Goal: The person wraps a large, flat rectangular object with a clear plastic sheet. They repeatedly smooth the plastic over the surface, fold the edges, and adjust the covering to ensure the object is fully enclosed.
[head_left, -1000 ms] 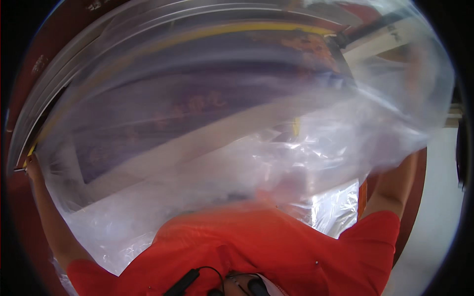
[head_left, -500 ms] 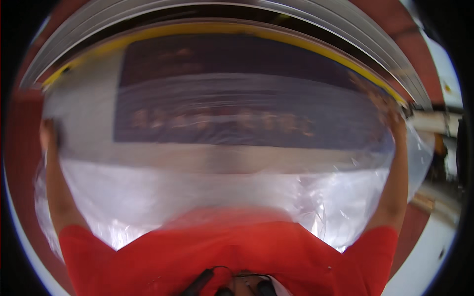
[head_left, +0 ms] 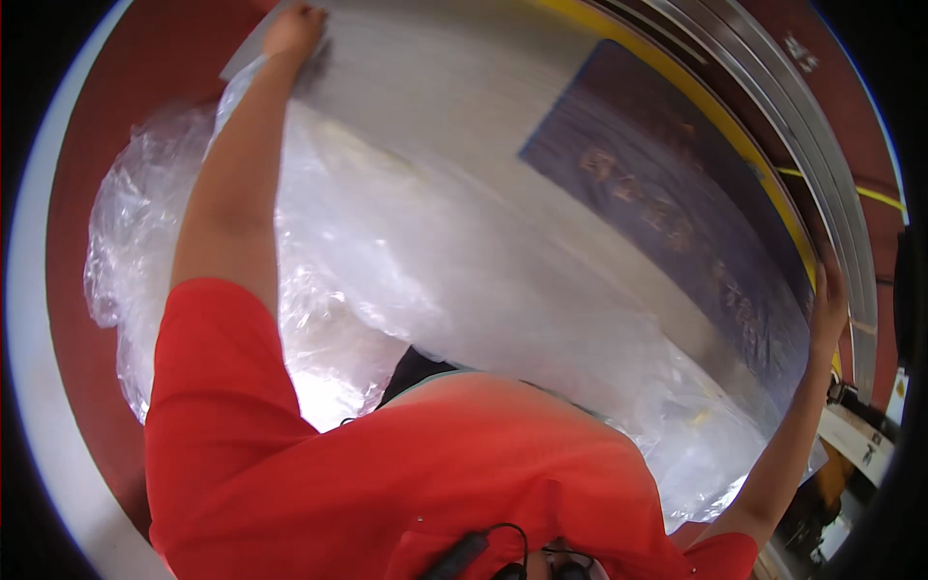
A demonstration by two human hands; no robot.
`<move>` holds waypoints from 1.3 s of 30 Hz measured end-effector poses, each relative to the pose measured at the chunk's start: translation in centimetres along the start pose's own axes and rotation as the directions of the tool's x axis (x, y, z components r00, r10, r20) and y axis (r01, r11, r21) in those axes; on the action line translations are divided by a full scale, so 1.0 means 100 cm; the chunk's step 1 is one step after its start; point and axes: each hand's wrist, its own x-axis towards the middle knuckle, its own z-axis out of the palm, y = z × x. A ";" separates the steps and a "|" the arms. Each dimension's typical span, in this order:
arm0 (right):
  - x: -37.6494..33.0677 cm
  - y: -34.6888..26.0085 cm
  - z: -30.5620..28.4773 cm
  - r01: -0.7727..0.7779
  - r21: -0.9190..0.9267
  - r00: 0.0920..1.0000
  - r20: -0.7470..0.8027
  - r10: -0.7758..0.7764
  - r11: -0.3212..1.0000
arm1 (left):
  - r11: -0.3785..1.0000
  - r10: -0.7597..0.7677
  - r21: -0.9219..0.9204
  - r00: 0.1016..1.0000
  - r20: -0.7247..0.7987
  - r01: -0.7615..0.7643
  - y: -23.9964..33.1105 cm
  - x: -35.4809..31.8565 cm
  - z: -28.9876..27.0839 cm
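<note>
A large flat white panel (head_left: 464, 126) with a dark blue printed rectangle (head_left: 677, 222) and a yellow edge fills the upper middle of the head view, wrapped in clear plastic film (head_left: 435, 271). My left hand (head_left: 293, 31) grips the panel's far left corner at the top. At the right, my right hand (head_left: 829, 304) holds the panel's edge. Both arms are stretched wide, in red sleeves. The film bunches loosely below the panel, over my chest.
A dark red floor (head_left: 106, 116) lies to the left, with a pale strip (head_left: 39, 406) at the far left. Grey metal rails (head_left: 822, 145) curve along the upper right. Some equipment (head_left: 851, 435) stands at the lower right.
The panel has swung from level in front of me to slanting down to the right. My left hand has risen to the top of the view. My right hand has dropped lower.
</note>
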 end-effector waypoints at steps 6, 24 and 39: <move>-0.049 -0.373 0.084 0.062 0.919 0.459 0.319 -0.829 0.389 | 0.992 -0.111 -0.062 0.990 -0.088 0.106 0.002 -0.028 -0.037; -0.097 -0.184 -0.094 -0.158 0.913 0.924 0.002 -0.382 -0.376 | 0.793 0.385 0.441 0.906 0.173 -0.421 -0.031 0.007 -0.005; -0.304 0.020 -0.071 -0.221 0.974 0.234 0.011 0.972 0.042 | 0.975 0.177 0.116 0.977 0.118 -0.191 -0.145 0.105 0.067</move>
